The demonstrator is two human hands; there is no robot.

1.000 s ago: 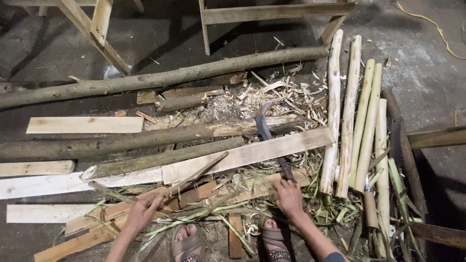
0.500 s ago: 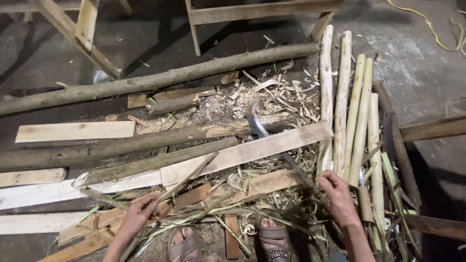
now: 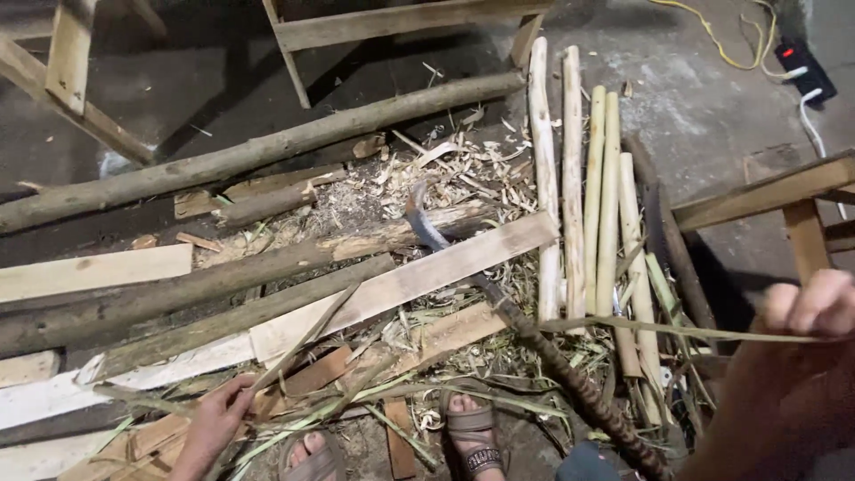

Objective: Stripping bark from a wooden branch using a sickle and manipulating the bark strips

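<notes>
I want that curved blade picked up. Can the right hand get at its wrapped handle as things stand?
Probably yes. The wrapped handle lies on top of the litter, uncovered, near the right hand, but that hand already pinches a thin strip.

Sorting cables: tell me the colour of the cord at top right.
Yellow cord, clearest in the head view.

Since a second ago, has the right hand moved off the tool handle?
Yes. The right hand has swung right, away from the wrapped tool handle, past the peeled poles, pulling a thin green strip.
</notes>
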